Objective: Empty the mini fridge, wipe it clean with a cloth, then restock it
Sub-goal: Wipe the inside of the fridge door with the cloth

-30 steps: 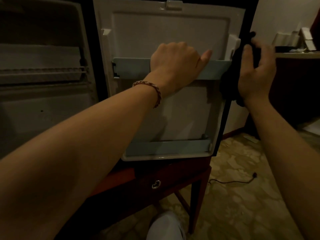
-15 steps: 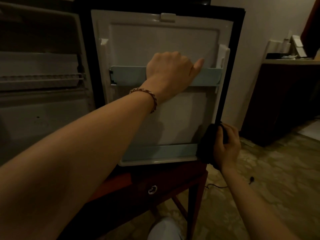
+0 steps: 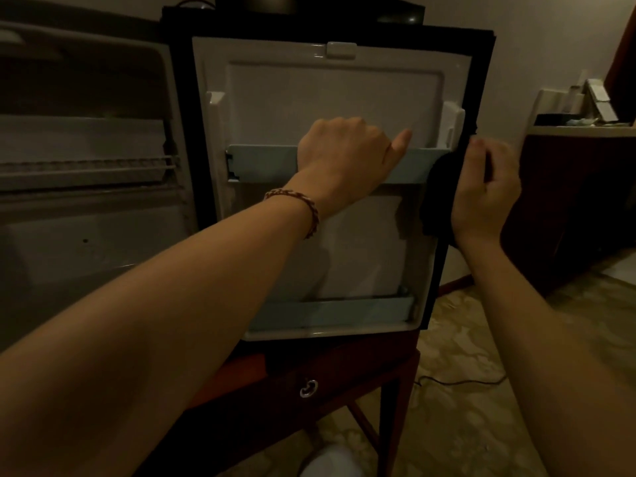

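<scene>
Head view. The left hand [image 3: 347, 156] grips the upper door shelf [image 3: 261, 163] of the open fridge door [image 3: 330, 98], fingers curled over its rim. Right of that shelf, the right hand [image 3: 485, 194] clutches a dark cloth [image 3: 438, 197] pressed against the door's outer edge. Left of the door lies the fridge interior [image 3: 86, 201]; below the door, a wooden table [image 3: 344, 373].

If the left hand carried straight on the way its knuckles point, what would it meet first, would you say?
Probably the white inner door panel just behind the pale blue door shelf rail that the left hand grips; depth is unclear.
</scene>
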